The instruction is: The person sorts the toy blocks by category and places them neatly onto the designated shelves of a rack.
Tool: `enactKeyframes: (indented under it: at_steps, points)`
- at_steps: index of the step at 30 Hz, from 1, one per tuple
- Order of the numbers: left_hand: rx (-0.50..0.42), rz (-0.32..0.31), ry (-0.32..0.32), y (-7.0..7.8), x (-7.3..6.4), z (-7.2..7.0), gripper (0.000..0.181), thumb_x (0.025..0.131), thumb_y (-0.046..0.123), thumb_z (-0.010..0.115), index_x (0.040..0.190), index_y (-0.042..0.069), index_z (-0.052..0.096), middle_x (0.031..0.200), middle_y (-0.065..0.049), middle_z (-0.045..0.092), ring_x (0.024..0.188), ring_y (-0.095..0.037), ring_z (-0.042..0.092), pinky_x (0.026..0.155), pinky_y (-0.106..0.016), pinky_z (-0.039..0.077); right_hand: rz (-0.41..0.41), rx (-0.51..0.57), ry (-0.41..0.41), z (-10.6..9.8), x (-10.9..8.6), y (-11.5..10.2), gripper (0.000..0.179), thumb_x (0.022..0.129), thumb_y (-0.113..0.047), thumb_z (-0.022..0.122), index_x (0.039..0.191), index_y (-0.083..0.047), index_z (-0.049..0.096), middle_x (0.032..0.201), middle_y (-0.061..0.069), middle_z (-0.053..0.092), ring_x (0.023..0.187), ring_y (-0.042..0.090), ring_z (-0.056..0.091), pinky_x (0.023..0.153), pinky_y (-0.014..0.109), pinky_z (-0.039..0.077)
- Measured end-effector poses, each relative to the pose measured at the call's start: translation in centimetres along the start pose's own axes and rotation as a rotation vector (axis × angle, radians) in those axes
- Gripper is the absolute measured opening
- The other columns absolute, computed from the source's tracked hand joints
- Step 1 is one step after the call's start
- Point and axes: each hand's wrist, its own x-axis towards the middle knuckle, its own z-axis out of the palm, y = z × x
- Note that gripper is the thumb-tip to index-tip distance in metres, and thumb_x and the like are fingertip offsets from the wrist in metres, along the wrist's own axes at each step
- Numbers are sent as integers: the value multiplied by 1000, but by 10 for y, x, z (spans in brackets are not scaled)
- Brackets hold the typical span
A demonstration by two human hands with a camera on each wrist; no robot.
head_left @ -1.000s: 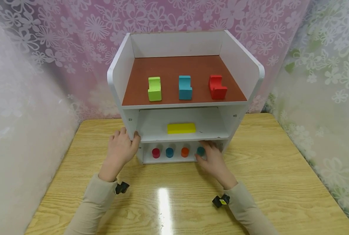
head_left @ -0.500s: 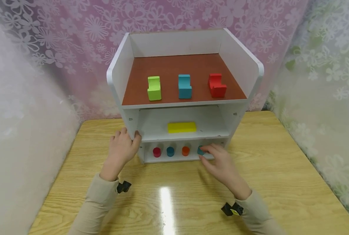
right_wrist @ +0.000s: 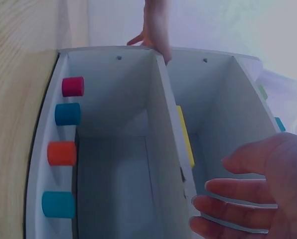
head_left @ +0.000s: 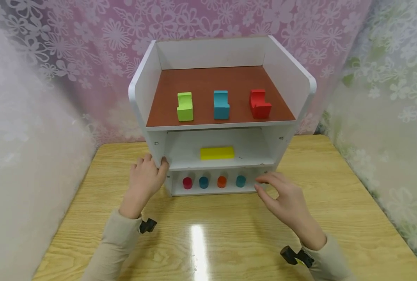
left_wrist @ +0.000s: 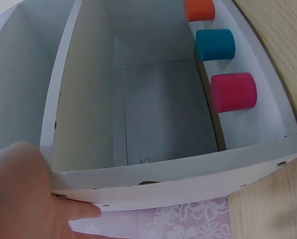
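Observation:
A small white shelf unit (head_left: pixel 222 125) stands on the table. My left hand (head_left: pixel 146 180) grips its left side panel, thumb at the front edge and fingers along the outside. My right hand (head_left: pixel 285 199) is off the lower right of the unit, fingers loosely bent and holding nothing. Nearest to it on the bottom shelf is a teal cylinder (head_left: pixel 240 181). In the same row stand an orange cylinder (head_left: pixel 221 182), a blue cylinder (head_left: pixel 203 182) and a crimson cylinder (head_left: pixel 187 183). In the right wrist view, my right fingers (right_wrist: pixel 238 196) overlap the middle shelf.
A yellow block (head_left: pixel 217 153) lies on the middle shelf. On the brown top sit notched blocks: a green one (head_left: pixel 185 106), a blue one (head_left: pixel 221 105) and a red one (head_left: pixel 259 104). A flowered curtain (head_left: pixel 201 19) hangs behind the wooden table (head_left: pixel 229 234).
My right hand has let go of the teal cylinder and drawn back to the right, leaving it on the bottom shelf. My left hand has stayed on the side panel.

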Motion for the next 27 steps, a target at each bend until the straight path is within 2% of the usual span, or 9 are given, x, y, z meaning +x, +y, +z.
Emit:
enactKeyframes:
  at_steps: [5, 9, 11, 12, 15, 18, 23, 27]
  points:
    - [35, 17, 62, 0, -4, 2, 67, 104, 50, 24, 134, 1, 58, 119, -21, 59, 104, -45, 52, 87, -59, 39, 3, -23, 42, -13, 0, 3, 21, 81, -7, 76, 101, -9, 74, 97, 1, 70, 90, 20, 66, 81, 20, 47]
    - [69, 51, 99, -1, -10, 2, 66, 104, 53, 26, 113, 2, 66, 115, -20, 61, 106, -45, 53, 88, -60, 39, -9, -18, 91, -22, -1, 9, 20, 81, -6, 74, 101, -6, 74, 96, 3, 70, 90, 21, 66, 85, 15, 43]
    - [83, 69, 111, -2, -14, 1, 63, 104, 54, 29, 106, 3, 65, 115, -19, 61, 108, -45, 53, 90, -59, 39, 0, -17, 109, -25, -2, 12, 19, 81, -6, 73, 100, -6, 74, 96, 4, 70, 91, 23, 65, 86, 14, 42]
    - [89, 77, 113, -3, -17, 0, 62, 104, 54, 30, 106, 3, 65, 116, -20, 61, 110, -45, 53, 91, -60, 39, 5, -17, 117, -26, -2, 14, 19, 81, -5, 73, 100, -5, 74, 96, 5, 70, 91, 23, 65, 87, 13, 41]
    - [107, 107, 126, -4, -24, -2, 59, 104, 53, 34, 121, 3, 61, 125, -21, 60, 116, -47, 51, 96, -61, 37, 20, -20, 142, -28, -4, 19, 18, 82, -6, 72, 100, -3, 74, 96, 7, 70, 91, 25, 64, 89, 13, 39]
    - [117, 141, 148, -5, -33, -3, 57, 104, 50, 38, 136, 5, 53, 131, -22, 57, 121, -47, 48, 99, -63, 35, 18, -16, 162, -29, -6, 24, 20, 88, -15, 69, 101, -2, 74, 98, 9, 70, 92, 27, 63, 90, 13, 39]
    - [122, 220, 254, -9, -53, -1, 57, 102, 43, 48, 146, 7, 45, 131, -24, 56, 120, -49, 47, 97, -64, 37, 1, -29, 195, -32, -13, 31, 43, 97, -38, 58, 108, 2, 72, 106, 17, 67, 101, 36, 59, 97, 16, 36]
    - [120, 257, 340, -15, -71, 7, 58, 100, 40, 48, 146, 5, 47, 135, -29, 52, 122, -53, 44, 94, -66, 39, -24, -58, 212, -33, -20, 36, 51, 99, -42, 56, 113, 5, 69, 114, 23, 64, 104, 43, 56, 102, 18, 33]
